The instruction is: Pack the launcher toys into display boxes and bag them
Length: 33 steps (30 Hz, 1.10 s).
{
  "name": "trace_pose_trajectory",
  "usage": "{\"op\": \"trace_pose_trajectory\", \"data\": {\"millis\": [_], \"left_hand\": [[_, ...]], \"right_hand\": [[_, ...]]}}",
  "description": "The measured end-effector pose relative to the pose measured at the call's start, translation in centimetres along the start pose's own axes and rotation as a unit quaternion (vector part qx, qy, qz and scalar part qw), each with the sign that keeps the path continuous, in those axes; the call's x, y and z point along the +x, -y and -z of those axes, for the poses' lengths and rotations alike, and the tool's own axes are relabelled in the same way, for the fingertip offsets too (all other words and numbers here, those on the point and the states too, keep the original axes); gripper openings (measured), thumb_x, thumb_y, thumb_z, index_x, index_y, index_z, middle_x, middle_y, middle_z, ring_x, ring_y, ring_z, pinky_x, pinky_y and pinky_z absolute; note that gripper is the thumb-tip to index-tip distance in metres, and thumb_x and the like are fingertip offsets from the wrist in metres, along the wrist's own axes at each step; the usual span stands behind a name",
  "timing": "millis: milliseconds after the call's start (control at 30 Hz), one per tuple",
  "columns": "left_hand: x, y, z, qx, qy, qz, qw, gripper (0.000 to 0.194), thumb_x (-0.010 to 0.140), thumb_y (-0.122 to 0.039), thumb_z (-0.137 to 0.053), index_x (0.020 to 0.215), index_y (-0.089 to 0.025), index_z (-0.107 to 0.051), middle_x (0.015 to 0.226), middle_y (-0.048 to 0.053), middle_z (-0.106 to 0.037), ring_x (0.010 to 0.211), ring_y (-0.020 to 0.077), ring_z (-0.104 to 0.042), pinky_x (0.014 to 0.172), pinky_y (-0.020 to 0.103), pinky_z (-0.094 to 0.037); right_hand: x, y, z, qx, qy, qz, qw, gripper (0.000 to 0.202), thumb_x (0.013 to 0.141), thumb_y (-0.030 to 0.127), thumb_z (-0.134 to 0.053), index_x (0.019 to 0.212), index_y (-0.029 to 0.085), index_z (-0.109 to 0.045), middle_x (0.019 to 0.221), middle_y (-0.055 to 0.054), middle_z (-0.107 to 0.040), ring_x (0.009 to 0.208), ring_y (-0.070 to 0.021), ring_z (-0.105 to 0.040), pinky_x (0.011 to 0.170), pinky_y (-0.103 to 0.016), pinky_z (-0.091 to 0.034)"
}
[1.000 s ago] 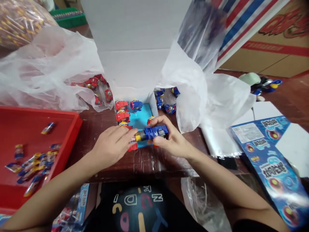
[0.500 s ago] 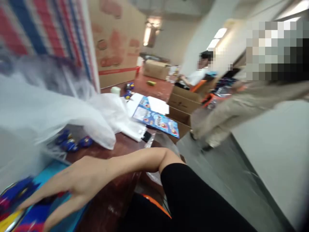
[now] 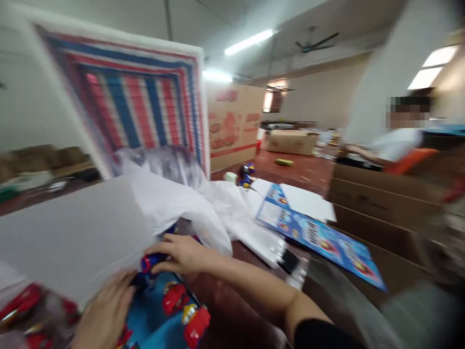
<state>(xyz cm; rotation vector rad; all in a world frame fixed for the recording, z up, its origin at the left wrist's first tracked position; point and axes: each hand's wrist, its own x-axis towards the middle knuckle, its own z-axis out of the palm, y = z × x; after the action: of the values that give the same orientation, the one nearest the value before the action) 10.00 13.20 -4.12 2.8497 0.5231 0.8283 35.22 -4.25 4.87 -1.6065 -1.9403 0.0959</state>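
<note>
The right hand [image 3: 183,254] grasps a blue toy [image 3: 155,261] with a red ring at its near end, fingers over the top and thumb underneath, above the far part of a small box with a light blue floor [image 3: 150,310]. The left hand [image 3: 107,308] lies over the near left of this box, blurred, its fingers stretched out beside a dark blue toy [image 3: 141,281]; whether it grips that toy I cannot tell. Two red toys [image 3: 196,327] sit along the right side of the box, and red parts show next to the left hand. A white panel [image 3: 76,232] rises behind the box.

To the left of the left hand, more red toys [image 3: 27,305] lie in a blurred heap. Just beyond the right hand, a white plastic bag [image 3: 174,201] spreads open, with blue toys partly visible at its mouth. Clear bags [image 3: 257,245] lie on the reddish-brown tabletop [image 3: 221,291] to the right, near a blue printed card [image 3: 319,237] that partly covers white card [image 3: 312,201]. Farther back stand a striped sack [image 3: 145,104] and a large brown carton [image 3: 232,128]. At the right, a person in a pale shirt [image 3: 397,143] sits behind an open carton [image 3: 378,198].
</note>
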Motion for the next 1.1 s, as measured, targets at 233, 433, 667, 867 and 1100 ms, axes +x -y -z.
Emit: {"op": "trace_pose_trajectory", "data": {"millis": [233,433,667,867,1100], "left_hand": [[-0.1,-5.2,1.4,0.025,0.093,0.16,0.982,0.049,0.108,-0.033,-0.034,0.148,-0.03,-0.061,0.157,0.003,-0.056,0.144,0.0249,-0.056,0.124,0.059,-0.039],[0.2,-6.5,3.5,-0.012,0.114,0.166,0.979,0.051,0.106,-0.017,-0.035,0.153,-0.025,-0.055,0.16,0.008,-0.052,0.148,0.0218,-0.051,0.126,0.054,-0.033],[0.0,-7.1,3.8,-0.072,0.07,0.223,0.97,0.044,0.11,-0.025,-0.046,0.151,-0.038,-0.056,0.158,0.002,-0.055,0.15,0.0214,-0.046,0.127,0.052,-0.032],[0.7,-5.8,3.1,-0.062,0.065,0.15,0.985,0.043,0.109,-0.024,-0.045,0.15,-0.029,-0.058,0.152,0.006,-0.061,0.142,0.0224,-0.056,0.12,0.048,-0.039],[1.1,-6.5,2.2,-0.04,0.061,0.232,0.97,0.044,0.107,-0.026,-0.042,0.143,-0.028,-0.066,0.149,0.002,-0.064,0.137,0.024,-0.061,0.12,0.047,-0.036]], "right_hand": [[1.3,-1.8,-4.5,0.107,0.043,0.072,0.991,0.048,0.102,0.055,-0.061,0.14,0.027,-0.065,0.113,-0.008,-0.069,0.106,-0.0208,-0.069,0.095,-0.035,-0.058],[0.7,-1.4,-5.2,0.141,0.105,0.104,0.979,0.039,0.103,0.029,-0.062,0.142,0.036,-0.062,0.11,-0.005,-0.064,0.085,-0.0185,-0.068,0.076,-0.033,-0.058],[-0.2,-0.5,-2.4,0.147,0.151,0.221,0.952,0.045,0.092,0.01,-0.068,0.132,0.032,-0.066,0.105,-0.001,-0.072,0.091,-0.019,-0.068,0.063,-0.033,-0.048],[-0.3,-0.6,-2.6,0.082,0.131,0.156,0.976,0.038,0.106,0.023,-0.056,0.143,0.03,-0.061,0.116,-0.004,-0.07,0.097,-0.0168,-0.068,0.08,-0.031,-0.056],[-1.4,-2.2,-3.7,0.062,0.029,0.139,0.988,0.04,0.107,0.032,-0.059,0.146,0.034,-0.059,0.119,-0.003,-0.07,0.105,-0.0162,-0.07,0.085,-0.027,-0.061]]}}
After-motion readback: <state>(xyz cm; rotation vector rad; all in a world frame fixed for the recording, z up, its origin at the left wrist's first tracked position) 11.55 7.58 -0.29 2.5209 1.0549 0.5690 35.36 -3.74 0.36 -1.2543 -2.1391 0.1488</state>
